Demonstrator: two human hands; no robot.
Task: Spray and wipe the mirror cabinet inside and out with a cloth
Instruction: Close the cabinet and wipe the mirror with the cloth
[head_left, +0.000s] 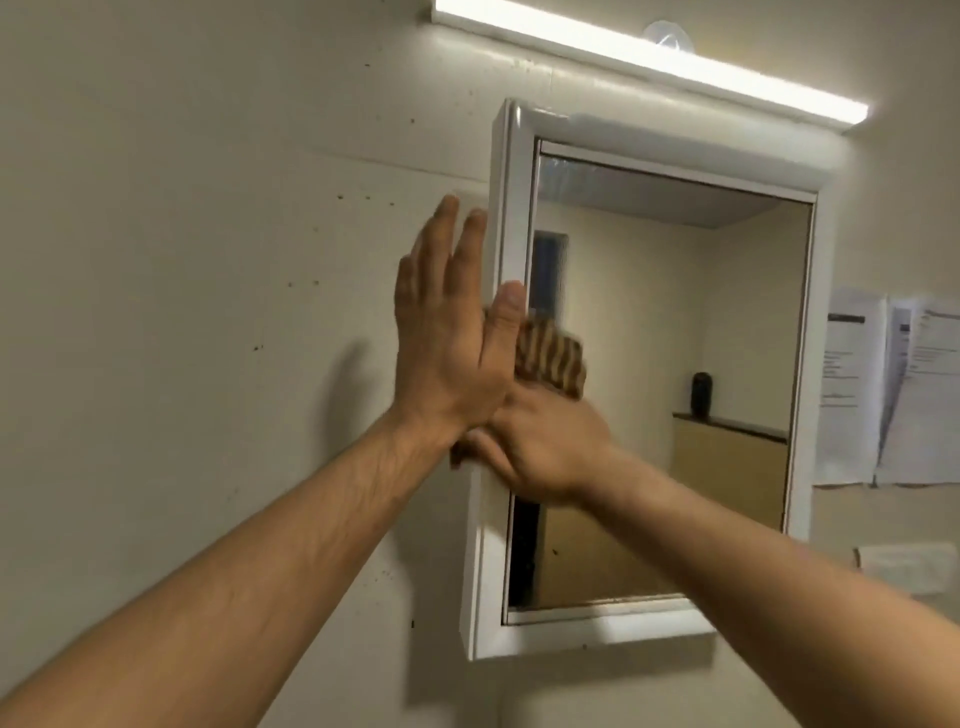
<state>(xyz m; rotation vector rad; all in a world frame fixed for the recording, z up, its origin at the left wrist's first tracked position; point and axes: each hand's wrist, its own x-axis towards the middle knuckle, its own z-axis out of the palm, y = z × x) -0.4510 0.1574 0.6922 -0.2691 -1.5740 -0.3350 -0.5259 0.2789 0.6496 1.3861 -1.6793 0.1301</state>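
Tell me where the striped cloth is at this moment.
Head view, centre: the striped cloth lies at the left edge of the mirror cabinet, between left hand and right hand.

Striped cloth (553, 358), blurred and mostly covered by the left hand (447, 343) and right hand (545, 447). The right hand's fingers pass behind the left wrist, so their grip cannot be told. Wall papers (914, 384), cut by the right edge, print illegible.

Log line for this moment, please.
stage: wiping mirror cabinet outside | door: looks shut | left hand: fingers straight, at cabinet's left side | right hand: on striped cloth at left frame, grip blurred
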